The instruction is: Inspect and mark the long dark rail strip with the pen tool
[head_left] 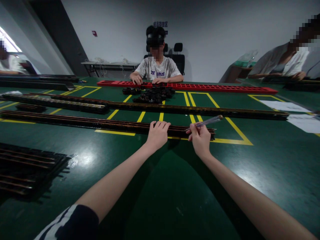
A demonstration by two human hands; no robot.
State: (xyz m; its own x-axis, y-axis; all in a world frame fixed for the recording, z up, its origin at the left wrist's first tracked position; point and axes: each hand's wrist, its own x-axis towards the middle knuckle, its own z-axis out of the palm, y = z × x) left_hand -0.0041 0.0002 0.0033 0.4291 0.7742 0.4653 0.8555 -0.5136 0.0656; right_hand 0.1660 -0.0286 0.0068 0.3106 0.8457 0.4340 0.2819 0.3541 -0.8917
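Strips: the bundle of long dark strips [110,125] lies on the green table [275,153], running from the left edge to right of centre.
Tool: the clear-handled tool [206,121] slants over their right part, thin end toward the strips; whether it touches, I cannot tell.
Right hand: my right hand [200,136] is closed round the tool.
Left hand: my left hand [158,133], at centre, bends its fingers over the strips; gripping or only pressing, I cannot tell.
Steady work: I'd pin the bundle close to the tip and use light, short strokes, lest it skid.
Edges: the bundle ends just beyond my right hand; a long dark bar [200,110] behind limits reach upward.
Room: elbows move best toward lower centre and right; a dark stack [27,166] occupies lower left.
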